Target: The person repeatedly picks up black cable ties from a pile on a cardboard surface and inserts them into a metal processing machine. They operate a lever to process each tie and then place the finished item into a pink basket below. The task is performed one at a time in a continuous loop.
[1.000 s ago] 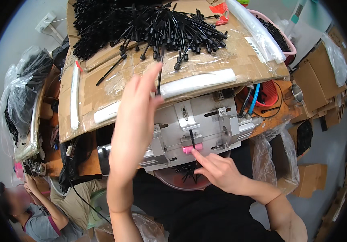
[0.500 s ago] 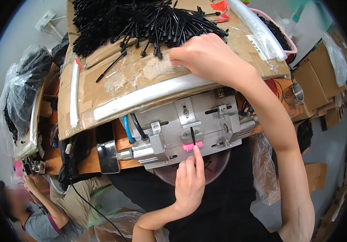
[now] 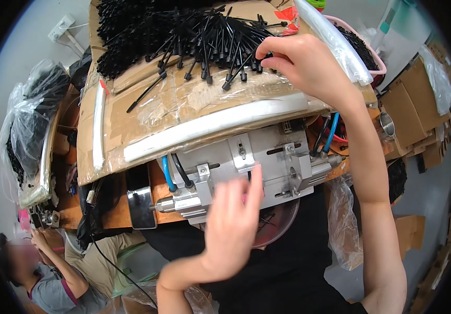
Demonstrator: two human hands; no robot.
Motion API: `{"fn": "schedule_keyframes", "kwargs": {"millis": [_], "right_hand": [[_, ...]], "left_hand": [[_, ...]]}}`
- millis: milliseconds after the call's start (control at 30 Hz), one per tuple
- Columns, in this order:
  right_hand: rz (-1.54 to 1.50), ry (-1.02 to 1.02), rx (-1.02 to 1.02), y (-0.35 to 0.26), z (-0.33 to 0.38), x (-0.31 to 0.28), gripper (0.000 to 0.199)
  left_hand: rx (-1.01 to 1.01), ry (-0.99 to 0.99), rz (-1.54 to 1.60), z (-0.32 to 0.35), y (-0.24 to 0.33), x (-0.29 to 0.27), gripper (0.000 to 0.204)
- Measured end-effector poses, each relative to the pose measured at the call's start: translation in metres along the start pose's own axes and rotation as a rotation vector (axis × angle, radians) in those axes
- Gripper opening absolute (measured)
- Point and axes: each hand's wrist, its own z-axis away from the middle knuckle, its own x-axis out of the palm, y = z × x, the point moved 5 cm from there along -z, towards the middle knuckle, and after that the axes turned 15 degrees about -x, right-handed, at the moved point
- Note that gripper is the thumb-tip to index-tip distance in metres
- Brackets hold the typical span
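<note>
My left hand (image 3: 233, 225) is over the metal fixture (image 3: 275, 180), its index finger stretched out and its other fingers blurred by motion. It hides most of the pink block (image 3: 245, 198) at the fixture's front edge; only a sliver shows between the fingers. Above the cardboard, my right hand (image 3: 301, 65) is at the near right side of a heap of thin black rods with small thick ends (image 3: 217, 44). Its thumb and index finger are bent in a pinch around a black rod (image 3: 268, 55), though the grip is partly hidden.
Cardboard (image 3: 147, 115) with white strips slopes behind the fixture. Blue and black hoses (image 3: 169, 175) join the cylinders on both sides. Beneath the front edge is a round bowl (image 3: 283, 225) holding black pieces. A co-worker (image 3: 58, 282) sits at far left; cartons (image 3: 419, 99) stand right.
My right hand has moved right and slightly up, and some rods at the heap's near edge have shifted. My left hand has moved up and left from the pink block, now covering more of the fixture.
</note>
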Motion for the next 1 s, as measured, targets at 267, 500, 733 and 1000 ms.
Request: {"fn": "schedule_keyframes", "kwargs": {"millis": [267, 500, 733, 1000], "right_hand": [[0.107, -0.102, -0.022, -0.012, -0.01, 0.007, 0.008], [0.181, -0.271, -0.204, -0.016, -0.026, 0.041, 0.007], [-0.134, -0.007, -0.155, -0.018, -0.041, 0.02, 0.012], [-0.681, 0.408, 0.233, -0.054, 0.027, -0.054, 0.019]], "left_hand": [[-0.017, -0.023, 0.216, -0.161, -0.052, -0.001, 0.013], [-0.144, 0.144, 0.232, -0.086, -0.088, -0.056, 0.015], [-0.119, 0.109, 0.208, 0.04, -0.028, -0.013, 0.064], [-0.101, -0.079, 0.011, 0.063, 0.004, 0.057, 0.063]]}}
